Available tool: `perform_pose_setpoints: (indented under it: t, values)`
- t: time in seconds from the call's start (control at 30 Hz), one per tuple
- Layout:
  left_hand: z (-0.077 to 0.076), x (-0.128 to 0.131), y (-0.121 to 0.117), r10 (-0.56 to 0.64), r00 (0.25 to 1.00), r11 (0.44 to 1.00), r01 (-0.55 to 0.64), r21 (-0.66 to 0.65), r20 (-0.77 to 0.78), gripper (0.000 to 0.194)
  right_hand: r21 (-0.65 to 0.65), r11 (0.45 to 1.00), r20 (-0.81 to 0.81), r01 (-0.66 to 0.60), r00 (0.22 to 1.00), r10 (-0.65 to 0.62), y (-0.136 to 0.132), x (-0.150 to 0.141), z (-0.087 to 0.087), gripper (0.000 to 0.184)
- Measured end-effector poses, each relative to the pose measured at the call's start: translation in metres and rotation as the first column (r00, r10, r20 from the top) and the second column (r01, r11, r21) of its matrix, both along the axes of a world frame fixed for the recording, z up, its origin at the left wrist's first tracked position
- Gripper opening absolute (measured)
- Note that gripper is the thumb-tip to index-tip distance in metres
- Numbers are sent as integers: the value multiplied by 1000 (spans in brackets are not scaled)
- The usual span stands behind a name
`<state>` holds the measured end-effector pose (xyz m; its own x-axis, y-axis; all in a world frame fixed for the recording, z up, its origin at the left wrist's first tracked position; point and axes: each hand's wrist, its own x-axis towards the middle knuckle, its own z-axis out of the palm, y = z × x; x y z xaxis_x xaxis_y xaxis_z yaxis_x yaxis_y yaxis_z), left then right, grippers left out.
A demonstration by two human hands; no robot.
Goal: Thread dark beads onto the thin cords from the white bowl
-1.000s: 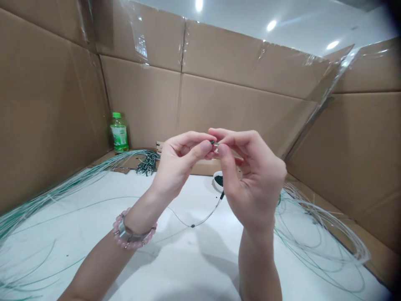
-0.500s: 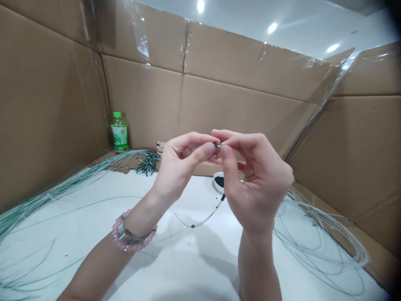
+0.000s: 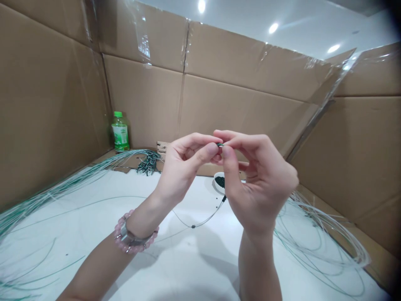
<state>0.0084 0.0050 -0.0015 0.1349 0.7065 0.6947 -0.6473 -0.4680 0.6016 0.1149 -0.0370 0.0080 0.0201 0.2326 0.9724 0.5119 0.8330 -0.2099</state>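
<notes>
Okay, pinched tiny green piece (image 3: 220,145) in left hand (image 3: 180,165) and right hand (image 3: 260,177), well up over white surface (image 3: 194,259); had bowl (image 3: 216,187) of dark bits (image 3: 221,182) near far edge.

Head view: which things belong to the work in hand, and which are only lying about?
Likely work: green piece, pinched by left hand and right hand; bowl of dark bits; thin cord; wires.

Likely not: bottle, standing aside; bracelet, only worn.
</notes>
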Motion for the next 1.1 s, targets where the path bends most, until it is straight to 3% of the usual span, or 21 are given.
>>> perform_pose_setpoints:
  t: [0.17, 0.37, 0.53, 0.8, 1.1]
  values:
    - [1, 0, -1, -36, 999, 999, 36, 8, 11, 9, 8, 1000, -14, 7, 1000, -7, 0, 0, 0, 18]
    - [-2, 0, -1, 68, 998, 997, -68, 38, -10, 10, 60, 997, -19, 51, 999, -50, 3, -1, -3, 18]
    - [-6, 0, -1, 79, 997, 995, -78, 58, -13, 9, 121, 984, 15, 134, 990, -137, 0, 0, -2, 21]
    - [-4, 1, -1, 26, 999, 998, -27, 53, 26, 4, -17, 1000, 3, 3, 1000, -3, -2, 5, 0, 20]
    - [-5, 0, -1, 24, 1000, 997, -25, 71, 19, 4, 7, 1000, -1, -1, 1000, 1, -4, 4, 1, 23]
